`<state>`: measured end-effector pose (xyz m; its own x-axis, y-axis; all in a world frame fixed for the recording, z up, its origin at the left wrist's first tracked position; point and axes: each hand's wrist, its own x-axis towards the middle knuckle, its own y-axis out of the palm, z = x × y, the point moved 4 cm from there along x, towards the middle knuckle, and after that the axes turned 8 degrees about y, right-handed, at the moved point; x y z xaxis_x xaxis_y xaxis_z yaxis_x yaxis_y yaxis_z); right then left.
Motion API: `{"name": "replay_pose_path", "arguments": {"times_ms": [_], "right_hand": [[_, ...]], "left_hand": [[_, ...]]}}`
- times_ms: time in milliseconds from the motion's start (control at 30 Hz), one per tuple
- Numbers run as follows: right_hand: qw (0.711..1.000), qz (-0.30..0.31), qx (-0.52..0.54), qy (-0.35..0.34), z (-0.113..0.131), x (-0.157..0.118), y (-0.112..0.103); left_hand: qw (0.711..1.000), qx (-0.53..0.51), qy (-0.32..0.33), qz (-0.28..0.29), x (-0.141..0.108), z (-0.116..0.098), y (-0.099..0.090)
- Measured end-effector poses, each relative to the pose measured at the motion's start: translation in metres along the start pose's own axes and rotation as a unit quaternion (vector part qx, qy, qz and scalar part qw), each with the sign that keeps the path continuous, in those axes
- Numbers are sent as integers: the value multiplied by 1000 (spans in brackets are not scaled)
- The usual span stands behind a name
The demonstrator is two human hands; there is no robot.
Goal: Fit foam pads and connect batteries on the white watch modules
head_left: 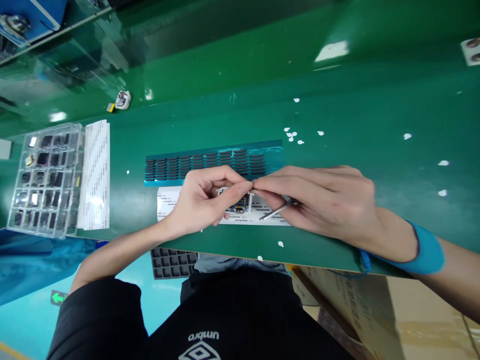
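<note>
Both hands meet just in front of the pad strip (213, 162) on the green bench (375, 125): the left hand (202, 200) pinches a small board (238, 204), and the right hand (322, 202) closes thumb and forefinger at the board's top right corner — tweezers (277, 209) tucked under its palm, pointing left toward the board. Whatever the right fingertips nip is too small to make out — fingers hide most of the board.
</note>
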<state>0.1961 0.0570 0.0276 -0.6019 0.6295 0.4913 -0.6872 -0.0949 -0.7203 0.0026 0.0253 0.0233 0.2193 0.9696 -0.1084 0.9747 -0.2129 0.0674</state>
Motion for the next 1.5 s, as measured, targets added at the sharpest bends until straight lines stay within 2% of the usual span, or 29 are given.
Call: {"name": "replay_pose_path", "arguments": {"times_ms": [233,433,500,667,733,900,1033,1267,1500], "right_hand": [[998,-29,-31,-38,6,0,-2],[997,-40,-47,-51,11,1,-3],[997,-47,-57,-36,4,5,-9],[988,-69,-114,76,-37,16,-31],[988,-75,-113,76,-41,18,-33],[1000,3,-9,-4,-12,11,-11],[999,11,-3,-39,-1,8,-5],[987,90,108,82,-18,15,-9],[982,80,114,124,-9,13,-8]], "left_hand": [[999,15,46,6,2,-2,2],[999,13,41,12,2,-1,3],[999,16,30,11,1,0,2],[1000,4,8,-10,-1,6,-3],[999,17,12,-25,0,8,-5],[994,71,80,-32,1,9,-3],[990,83,109,-34,-1,9,0],[985,106,129,-37,-1,4,-3],[975,153,158,-26,-4,3,-2]]}}
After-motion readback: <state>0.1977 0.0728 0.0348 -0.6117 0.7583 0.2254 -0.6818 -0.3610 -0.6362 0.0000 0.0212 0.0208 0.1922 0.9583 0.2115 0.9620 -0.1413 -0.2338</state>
